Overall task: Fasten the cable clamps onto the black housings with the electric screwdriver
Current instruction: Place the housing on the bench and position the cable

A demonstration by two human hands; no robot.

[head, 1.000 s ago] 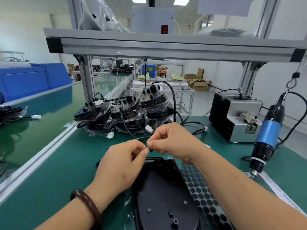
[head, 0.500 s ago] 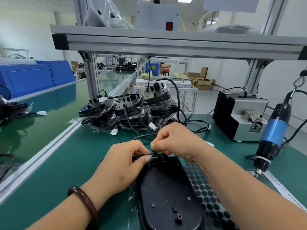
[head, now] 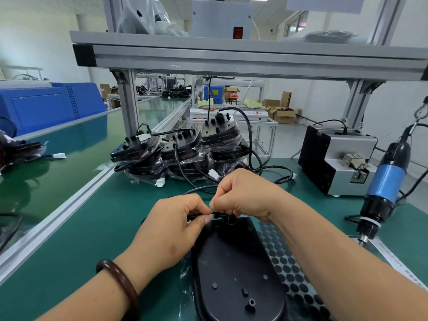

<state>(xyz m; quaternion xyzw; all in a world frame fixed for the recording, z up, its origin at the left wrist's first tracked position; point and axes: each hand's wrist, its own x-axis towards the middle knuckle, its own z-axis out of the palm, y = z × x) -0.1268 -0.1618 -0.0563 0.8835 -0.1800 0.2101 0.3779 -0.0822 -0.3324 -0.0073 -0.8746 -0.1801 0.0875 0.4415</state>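
A black oval housing (head: 234, 269) lies flat on the green bench in front of me, its underside with small posts facing up. My left hand (head: 172, 230) and my right hand (head: 243, 194) meet at its far end, both pinching a thin black cable (head: 218, 214) there. A small black part sits between the fingertips; whether it is a clamp I cannot tell. The blue and black electric screwdriver (head: 384, 184) hangs from a hook at the right, untouched, tip down.
A pile of bagged black housings with cables (head: 183, 151) sits behind my hands. A grey and black screw feeder (head: 335, 161) stands at the right. A sheet of black round pads (head: 289, 269) lies under the housing's right side. An aluminium rail (head: 69, 205) borders the conveyor at left.
Both hands have lowered with the cable from just above the housing down onto its far end. The view has shifted slightly right.
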